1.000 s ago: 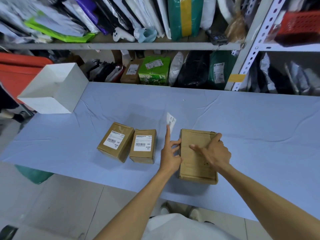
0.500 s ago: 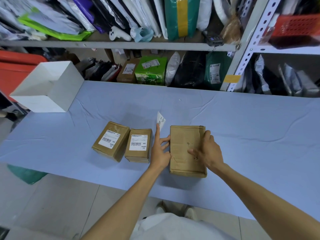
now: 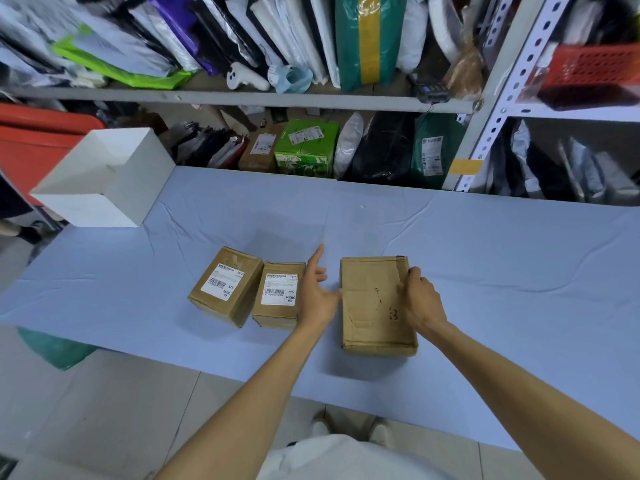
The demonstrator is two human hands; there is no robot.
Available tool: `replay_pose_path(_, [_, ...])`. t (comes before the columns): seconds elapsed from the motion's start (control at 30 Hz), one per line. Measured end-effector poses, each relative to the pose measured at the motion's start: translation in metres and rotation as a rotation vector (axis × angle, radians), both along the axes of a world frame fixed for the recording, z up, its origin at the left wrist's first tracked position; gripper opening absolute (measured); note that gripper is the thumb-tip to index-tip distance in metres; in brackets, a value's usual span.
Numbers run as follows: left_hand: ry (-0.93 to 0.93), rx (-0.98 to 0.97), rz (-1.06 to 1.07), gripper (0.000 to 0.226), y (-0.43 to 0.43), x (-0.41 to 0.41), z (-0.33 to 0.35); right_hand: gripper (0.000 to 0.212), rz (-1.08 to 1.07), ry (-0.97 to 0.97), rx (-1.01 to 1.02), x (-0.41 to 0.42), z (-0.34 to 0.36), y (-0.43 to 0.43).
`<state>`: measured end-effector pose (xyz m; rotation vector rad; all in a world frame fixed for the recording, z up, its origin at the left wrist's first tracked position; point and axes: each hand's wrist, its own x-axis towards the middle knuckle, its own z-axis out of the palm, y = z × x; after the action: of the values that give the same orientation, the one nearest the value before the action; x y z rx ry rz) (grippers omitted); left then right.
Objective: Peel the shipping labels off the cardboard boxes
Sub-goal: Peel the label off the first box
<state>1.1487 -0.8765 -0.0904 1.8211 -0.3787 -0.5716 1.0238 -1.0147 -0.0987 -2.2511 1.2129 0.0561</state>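
Three cardboard boxes lie near the desk's (image 3: 502, 271) front edge. The left box (image 3: 225, 289) and middle box (image 3: 278, 299) carry white labels (image 3: 280, 289). The right hand (image 3: 420, 299) grips the bare box (image 3: 370, 313) with bent fingers. The left hand (image 3: 317, 296), fingers straight and holding nothing, touches its left side.

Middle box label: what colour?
The label on the middle box is white with black text and a barcode; head view shows it.
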Motion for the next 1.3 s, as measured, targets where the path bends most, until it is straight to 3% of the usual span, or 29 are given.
replay_pose_path(0.13, [-0.141,0.055,0.035,0.064,-0.010,0.011,0.006,0.022,-0.010,0.026,0.064,-0.001,0.008,-0.010])
replay_pose_path(0.27, [-0.138,-0.047,-0.033,0.051,-0.018,0.014,0.014,0.029,0.141,0.009,-0.053,0.008,0.024,-0.017])
replay_pose_path(0.43, [-0.014,-0.173,-0.049,0.050,-0.026,0.006,0.025,0.057,0.157,-0.420,0.046,0.025,0.037,0.003])
replay_pose_path(0.63, [0.078,-0.245,-0.042,0.050,-0.026,0.005,0.026,0.046,0.103,-0.561,0.022,0.035,0.043,0.010])
replay_pose_path(0.77, [0.162,-0.256,-0.065,0.045,-0.024,0.009,0.026,0.049,0.151,-0.491,0.004,0.030,0.043,0.002])
replay_pose_path(0.87, [0.221,-0.249,-0.069,0.037,-0.023,0.011,0.024,0.054,0.130,-0.531,0.111,0.028,0.044,0.001])
replay_pose_path(0.97, [0.257,-0.216,-0.058,0.029,-0.021,0.009,0.022,0.042,0.136,-0.512,0.123,0.027,0.046,0.001])
replay_pose_path(1.1, [0.217,-0.198,-0.035,0.018,-0.020,0.005,0.019,0.009,0.200,-0.473,0.028,0.026,0.047,0.000])
replay_pose_path(1.23, [0.134,-0.171,-0.028,0.015,-0.020,0.006,0.019,0.010,0.235,-0.426,-0.018,0.028,0.047,0.002])
replay_pose_path(1.3, [0.093,-0.156,-0.009,0.014,-0.020,0.006,0.020,0.009,0.200,-0.456,0.070,0.028,0.048,0.003])
